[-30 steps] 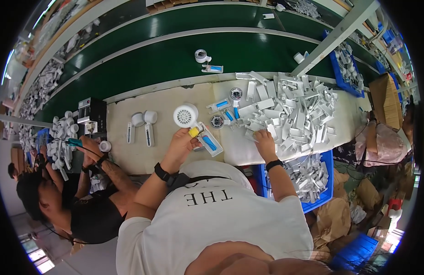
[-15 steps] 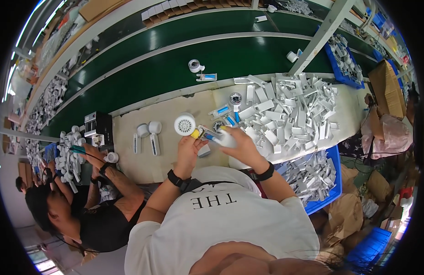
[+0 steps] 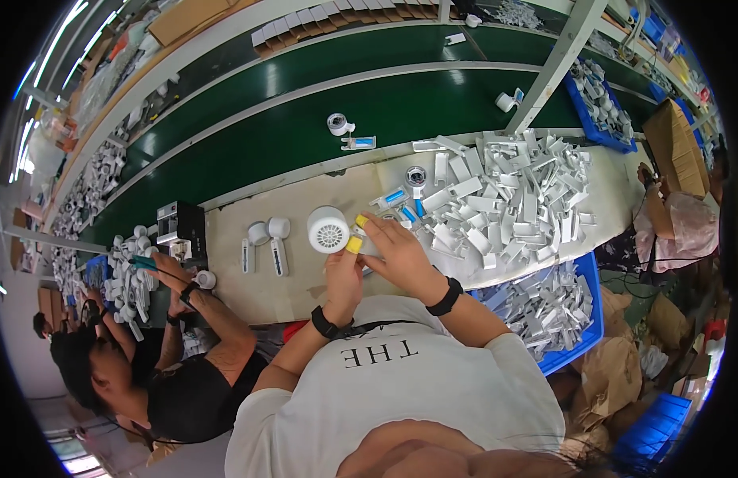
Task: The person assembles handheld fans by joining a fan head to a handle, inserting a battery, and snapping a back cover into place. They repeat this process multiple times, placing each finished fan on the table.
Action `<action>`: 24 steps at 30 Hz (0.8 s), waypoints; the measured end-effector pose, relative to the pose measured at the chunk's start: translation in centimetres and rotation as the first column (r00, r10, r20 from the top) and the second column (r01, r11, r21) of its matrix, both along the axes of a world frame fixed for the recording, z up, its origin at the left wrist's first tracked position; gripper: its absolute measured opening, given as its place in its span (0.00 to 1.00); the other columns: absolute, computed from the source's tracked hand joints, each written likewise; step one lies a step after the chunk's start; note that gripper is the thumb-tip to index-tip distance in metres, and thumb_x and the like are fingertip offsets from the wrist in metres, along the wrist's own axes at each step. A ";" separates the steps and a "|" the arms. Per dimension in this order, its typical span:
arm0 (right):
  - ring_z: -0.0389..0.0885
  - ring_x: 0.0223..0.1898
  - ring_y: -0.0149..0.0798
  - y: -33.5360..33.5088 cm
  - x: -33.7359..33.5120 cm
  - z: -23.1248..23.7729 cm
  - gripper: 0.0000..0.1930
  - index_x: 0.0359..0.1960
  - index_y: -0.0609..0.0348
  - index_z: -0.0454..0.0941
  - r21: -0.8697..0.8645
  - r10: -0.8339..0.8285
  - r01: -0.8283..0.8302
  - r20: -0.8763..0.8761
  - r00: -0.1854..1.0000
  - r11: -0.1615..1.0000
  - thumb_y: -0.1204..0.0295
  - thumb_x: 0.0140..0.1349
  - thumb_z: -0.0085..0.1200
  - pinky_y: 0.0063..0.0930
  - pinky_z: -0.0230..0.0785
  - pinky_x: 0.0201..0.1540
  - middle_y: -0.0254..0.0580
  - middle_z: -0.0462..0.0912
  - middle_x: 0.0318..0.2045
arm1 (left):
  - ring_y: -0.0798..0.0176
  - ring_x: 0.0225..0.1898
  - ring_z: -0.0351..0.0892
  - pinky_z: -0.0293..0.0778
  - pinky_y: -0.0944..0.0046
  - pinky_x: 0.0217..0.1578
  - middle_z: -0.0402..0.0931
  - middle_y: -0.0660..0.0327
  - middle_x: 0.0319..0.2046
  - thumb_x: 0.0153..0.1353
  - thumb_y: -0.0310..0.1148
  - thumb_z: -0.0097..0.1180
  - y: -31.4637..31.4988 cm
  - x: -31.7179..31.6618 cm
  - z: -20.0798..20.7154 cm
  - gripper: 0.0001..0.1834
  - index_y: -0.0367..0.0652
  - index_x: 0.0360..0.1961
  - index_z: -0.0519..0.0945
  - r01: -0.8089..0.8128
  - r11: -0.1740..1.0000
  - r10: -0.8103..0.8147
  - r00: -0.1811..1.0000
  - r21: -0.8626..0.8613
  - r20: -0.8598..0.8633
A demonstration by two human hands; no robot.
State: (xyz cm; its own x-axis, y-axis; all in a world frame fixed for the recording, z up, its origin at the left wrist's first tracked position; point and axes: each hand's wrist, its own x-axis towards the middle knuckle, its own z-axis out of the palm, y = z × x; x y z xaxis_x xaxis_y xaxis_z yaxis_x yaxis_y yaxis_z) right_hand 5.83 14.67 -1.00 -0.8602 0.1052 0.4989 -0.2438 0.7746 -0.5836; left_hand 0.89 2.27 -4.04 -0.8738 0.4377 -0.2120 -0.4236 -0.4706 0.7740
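Note:
A white handheld device [image 3: 331, 231] with a round slotted grille on its head is held between my two hands near the middle of the table. My left hand [image 3: 343, 280] closes on it just below the head. From the right, my right hand [image 3: 399, 256] presses its fingers along the handle side, mostly covering that part. Yellow coverings show on fingertips of both hands. Just beyond my right hand lie an open round-headed part [image 3: 415, 177] and a clear-white handle piece with a blue insert [image 3: 390, 197].
A large pile of white handle shells [image 3: 496, 195] covers the table's right side. Below it a blue bin [image 3: 588, 319] holds more shells. Two similar devices [image 3: 279, 243] lie left. A green conveyor [image 3: 297, 119] runs behind. A co-worker [image 3: 186, 382] sits left.
My hands have drawn together around the device, and my right fingers now lie along its handle side. The blue-and-white piece seen by my right hand earlier is now hidden. The view has shifted slightly.

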 end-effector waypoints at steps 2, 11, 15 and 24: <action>0.72 0.44 0.52 -0.1 -0.1 -0.1 0.29 0.51 0.62 0.66 0.008 -0.018 0.018 -0.007 1.000 1.000 0.67 0.45 0.60 0.37 0.66 0.49 0.48 0.71 0.49 | 0.67 0.38 0.74 0.70 0.67 0.39 0.74 0.60 0.39 0.60 0.29 0.47 -0.1 -0.5 0.3 0.13 0.37 0.45 0.70 -0.006 0.998 0.004 0.999 -0.063 -0.034; 0.75 0.31 0.32 1.7 1.5 -4.1 0.20 0.40 0.65 0.72 -0.880 0.480 0.196 0.408 0.776 0.432 0.59 0.56 0.53 0.23 0.67 0.34 0.44 0.77 0.29 | 0.60 0.45 0.74 0.70 0.63 0.47 0.74 0.51 0.42 0.59 0.27 0.47 -0.7 -2.4 2.6 0.12 0.35 0.44 0.71 -0.002 0.993 0.022 0.986 0.118 -0.163; 0.70 0.22 0.29 0.8 1.2 -1.0 0.15 0.33 0.65 0.73 -0.798 0.244 0.114 0.312 0.918 0.592 0.62 0.58 0.50 0.23 0.62 0.24 0.36 0.73 0.21 | 0.60 0.43 0.75 0.71 0.63 0.45 0.75 0.51 0.41 0.60 0.28 0.46 -0.2 -2.4 3.4 0.12 0.35 0.43 0.71 0.012 0.985 0.003 0.996 0.173 -0.086; 0.70 0.16 0.40 1.4 -1.6 -4.0 0.22 0.20 0.64 0.74 -0.489 0.089 0.022 0.201 0.975 0.872 0.54 0.56 0.49 0.28 0.62 0.21 0.43 0.71 0.14 | 0.62 0.40 0.75 0.70 0.64 0.44 0.75 0.56 0.37 0.60 0.33 0.47 0.8 -5.1 3.0 0.13 0.36 0.43 0.71 0.042 0.999 -0.040 0.997 0.027 -0.068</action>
State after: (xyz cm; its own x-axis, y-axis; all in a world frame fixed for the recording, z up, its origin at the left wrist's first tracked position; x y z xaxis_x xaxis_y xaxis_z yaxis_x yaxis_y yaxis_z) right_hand 4.25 16.05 -5.01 -0.9462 0.2554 0.1986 -0.0932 0.3726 -0.9233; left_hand -4.18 3.04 -1.03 -0.8670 0.4782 -0.1404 -0.3903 -0.4762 0.7880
